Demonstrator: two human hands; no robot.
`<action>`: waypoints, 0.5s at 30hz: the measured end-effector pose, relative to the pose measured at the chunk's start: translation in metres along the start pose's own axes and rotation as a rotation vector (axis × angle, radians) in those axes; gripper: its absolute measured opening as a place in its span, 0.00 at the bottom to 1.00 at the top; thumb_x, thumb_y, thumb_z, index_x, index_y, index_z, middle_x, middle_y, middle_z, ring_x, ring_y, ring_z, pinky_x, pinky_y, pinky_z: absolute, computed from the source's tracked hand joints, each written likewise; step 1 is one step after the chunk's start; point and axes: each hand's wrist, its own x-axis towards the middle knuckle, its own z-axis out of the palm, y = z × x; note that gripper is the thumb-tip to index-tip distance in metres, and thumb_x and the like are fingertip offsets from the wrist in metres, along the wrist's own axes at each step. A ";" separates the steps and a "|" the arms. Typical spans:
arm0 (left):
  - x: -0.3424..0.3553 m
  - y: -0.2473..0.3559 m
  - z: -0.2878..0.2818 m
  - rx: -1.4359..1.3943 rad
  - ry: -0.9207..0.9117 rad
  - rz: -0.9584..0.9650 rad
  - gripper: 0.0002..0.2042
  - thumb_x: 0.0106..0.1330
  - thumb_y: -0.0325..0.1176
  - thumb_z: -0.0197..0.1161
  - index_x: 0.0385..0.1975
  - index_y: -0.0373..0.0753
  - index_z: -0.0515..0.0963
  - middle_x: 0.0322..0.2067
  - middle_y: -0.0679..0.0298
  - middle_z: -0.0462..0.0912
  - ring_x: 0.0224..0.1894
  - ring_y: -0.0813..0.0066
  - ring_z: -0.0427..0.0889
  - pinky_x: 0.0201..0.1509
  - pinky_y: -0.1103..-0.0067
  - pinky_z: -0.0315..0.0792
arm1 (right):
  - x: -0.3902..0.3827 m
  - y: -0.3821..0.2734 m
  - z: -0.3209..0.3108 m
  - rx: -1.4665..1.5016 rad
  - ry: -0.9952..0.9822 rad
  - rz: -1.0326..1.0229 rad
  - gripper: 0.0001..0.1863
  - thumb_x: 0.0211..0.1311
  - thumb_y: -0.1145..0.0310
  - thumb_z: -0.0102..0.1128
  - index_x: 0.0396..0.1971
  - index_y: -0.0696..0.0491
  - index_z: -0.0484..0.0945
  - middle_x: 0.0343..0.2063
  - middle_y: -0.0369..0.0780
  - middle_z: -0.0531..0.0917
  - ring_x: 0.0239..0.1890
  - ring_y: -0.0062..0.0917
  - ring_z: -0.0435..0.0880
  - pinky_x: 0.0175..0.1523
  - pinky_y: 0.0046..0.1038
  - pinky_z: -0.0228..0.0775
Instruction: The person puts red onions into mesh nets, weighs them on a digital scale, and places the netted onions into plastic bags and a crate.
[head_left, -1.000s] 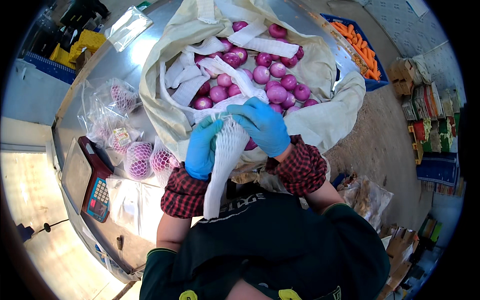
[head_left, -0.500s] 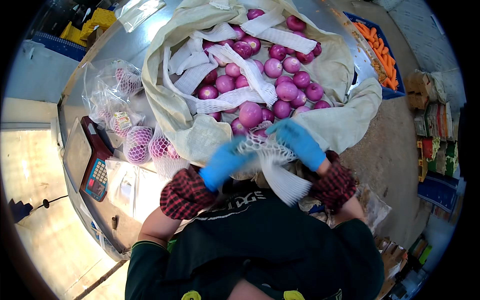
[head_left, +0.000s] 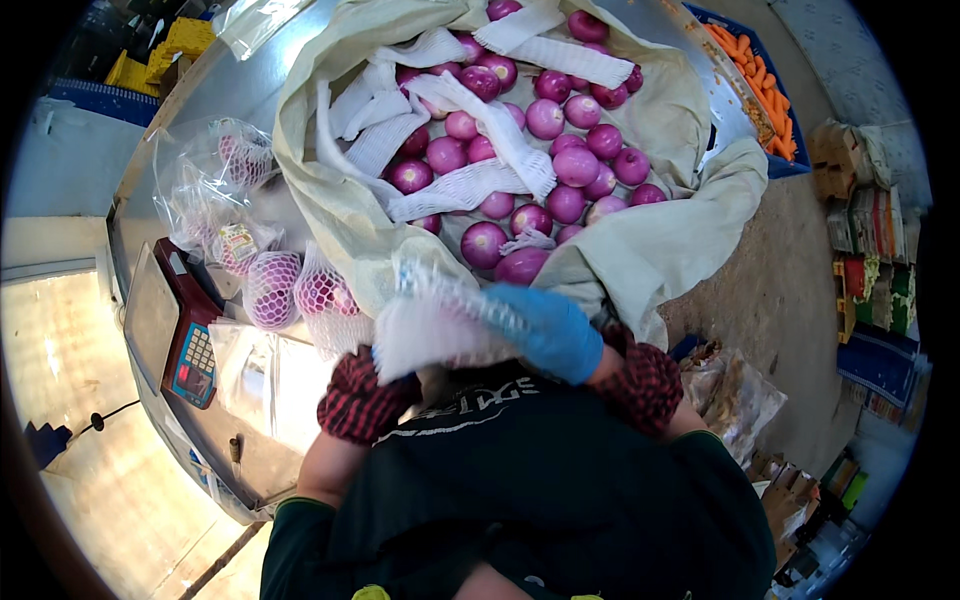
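My right hand [head_left: 553, 332], in a blue glove, is closed on one end of a white foam net sleeve [head_left: 440, 325] in front of my chest. Motion smears the sleeve, and whether anything lies inside it cannot be made out. It covers most of my left hand, whose fingers do not show. Just beyond lies a cream cloth [head_left: 640, 262] spread open with many peeled purple onions [head_left: 575, 166] on it. Flat white net sleeves [head_left: 460, 192] are strewn over the onions.
Left of the cloth lie netted onions [head_left: 272, 288] and clear plastic bags [head_left: 185, 190]. A dark red scale [head_left: 190, 350] stands there beside flat plastic bags [head_left: 245, 365]. A blue crate of carrots [head_left: 765, 95] is at the far right.
The net sleeve and my right hand have swung left and toward my body. My left hand, visible before, is now mostly covered by the sleeve. The view has shifted slightly.
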 end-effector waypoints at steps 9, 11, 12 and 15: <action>-0.025 0.022 0.013 -0.757 -0.199 0.062 0.25 0.71 0.47 0.36 0.61 0.36 0.60 0.58 0.53 0.66 0.58 0.58 0.66 0.64 0.68 0.59 | 0.025 -0.009 -0.001 0.693 -0.102 0.579 0.15 0.65 0.61 0.53 0.44 0.55 0.75 0.35 0.34 0.79 0.37 0.16 0.76 0.44 0.20 0.69; -0.012 0.051 0.040 -0.711 -0.245 0.148 0.26 0.71 0.49 0.36 0.59 0.36 0.62 0.57 0.54 0.67 0.58 0.59 0.67 0.64 0.66 0.59 | 0.036 0.001 -0.018 0.444 -0.152 0.389 0.15 0.61 0.62 0.58 0.43 0.55 0.75 0.33 0.36 0.80 0.36 0.20 0.78 0.40 0.23 0.71; 0.011 0.026 0.015 -0.716 -0.110 0.190 0.26 0.70 0.49 0.39 0.58 0.35 0.63 0.57 0.54 0.68 0.57 0.63 0.68 0.61 0.67 0.63 | 0.044 0.008 -0.028 0.135 -0.083 0.222 0.15 0.60 0.62 0.58 0.44 0.54 0.74 0.33 0.37 0.80 0.34 0.23 0.79 0.39 0.24 0.72; 0.086 0.028 -0.014 -0.232 0.090 0.299 0.27 0.68 0.54 0.41 0.54 0.36 0.68 0.49 0.54 0.74 0.49 0.64 0.75 0.57 0.66 0.68 | 0.053 0.037 -0.049 -0.577 0.063 -0.059 0.17 0.56 0.65 0.58 0.45 0.53 0.73 0.32 0.41 0.79 0.29 0.32 0.81 0.32 0.29 0.73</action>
